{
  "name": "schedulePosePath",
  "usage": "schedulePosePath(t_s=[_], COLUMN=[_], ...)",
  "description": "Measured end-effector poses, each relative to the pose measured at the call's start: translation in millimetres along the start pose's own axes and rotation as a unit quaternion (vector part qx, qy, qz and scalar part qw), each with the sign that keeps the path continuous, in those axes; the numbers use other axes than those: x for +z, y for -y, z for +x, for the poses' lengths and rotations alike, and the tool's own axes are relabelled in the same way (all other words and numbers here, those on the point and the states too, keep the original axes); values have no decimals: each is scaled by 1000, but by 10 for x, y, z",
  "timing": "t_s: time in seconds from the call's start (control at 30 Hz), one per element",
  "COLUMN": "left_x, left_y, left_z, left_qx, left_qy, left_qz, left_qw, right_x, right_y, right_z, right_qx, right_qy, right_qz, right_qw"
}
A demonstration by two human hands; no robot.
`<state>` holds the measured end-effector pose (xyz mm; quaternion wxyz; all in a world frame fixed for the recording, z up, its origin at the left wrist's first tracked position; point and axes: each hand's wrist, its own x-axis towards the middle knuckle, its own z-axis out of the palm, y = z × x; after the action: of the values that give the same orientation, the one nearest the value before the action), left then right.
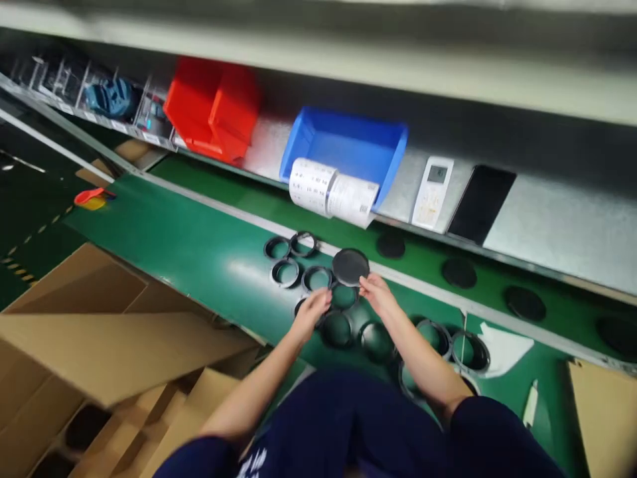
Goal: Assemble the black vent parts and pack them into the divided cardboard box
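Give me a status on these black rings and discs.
Done, it seems: black discs lie flat on the far green mat. In hand: the right hand touches a black disc, and the left hand is over the rings. Left: open black rings on the near green mat, green showing through them.

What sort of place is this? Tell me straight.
Most likely a factory assembly or packing line. A green conveyor belt carries black rings, a blue plastic parts bin sits on the shelf behind it, and cardboard cartons stand alongside.
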<state>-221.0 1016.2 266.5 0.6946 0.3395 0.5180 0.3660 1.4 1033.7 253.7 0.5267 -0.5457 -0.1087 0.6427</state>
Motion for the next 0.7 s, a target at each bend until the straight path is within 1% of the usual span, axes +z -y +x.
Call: schedulePosePath(t_s=[0.03, 0.07, 0.1, 0.13, 0.2, 0.23, 0.27, 0.3, 0.33, 0.37, 0.4, 0.47, 0.5, 0.57, 0.63, 0.7], left_x=[162, 316, 460, 590, 794, 863, 911, 941, 957, 965, 969, 979, 987, 1010, 1035, 1054], left_y=[-106, -180, -226, -251, -266, -266, -265, -262, -258, -253, -244, -216, -195, -146, -93, -45], left_z=[51, 79, 81, 55, -69, -156, -249, -343, -434, -521, -603, -756, -829, -967, -1094, -1206], left_qx=[-29, -59, -72, -81, -85, -84, -86, -91, -99, -109, -120, -138, -142, -142, -134, -129], left_qy=[49, 95, 133, 159, 188, 191, 191, 189, 188, 187, 190, 203, 209, 211, 201, 193], left_qz=[-101, -183, -243, -285, -332, -343, -349, -349, -345, -339, -332, -322, -321, -325, -331, -332], left_qw=[993, 977, 958, 942, 920, 916, 914, 913, 915, 916, 916, 914, 913, 911, 912, 914], right_x=[-99, -177, -234, -274, -325, -346, -371, -402, -439, -480, -524, -605, -640, -700, -749, -787], right_y=[-39, -78, -117, -153, -207, -217, -210, -188, -152, -107, -57, 32, 62, 84, 64, 25], right_z=[-266, -502, -706, -877, -1138, -1235, -1316, -1385, -1446, -1501, -1550, -1630, -1659, -1696, -1708, -1700], right_qx=[-18, -37, -53, -64, -82, -105, -143, -194, -252, -312, -365, -438, -459, -481, -492, -500], right_qy=[22, 42, 58, 65, 55, 41, 18, -8, -31, -47, -52, -26, -5, 28, 48, 62], right_qz=[1, -4, -16, -32, -77, -108, -146, -194, -248, -304, -355, -430, -454, -488, -516, -533], right_qw=[1000, 998, 997, 995, 992, 988, 979, 962, 935, 899, 859, 789, 763, 728, 700, 680])
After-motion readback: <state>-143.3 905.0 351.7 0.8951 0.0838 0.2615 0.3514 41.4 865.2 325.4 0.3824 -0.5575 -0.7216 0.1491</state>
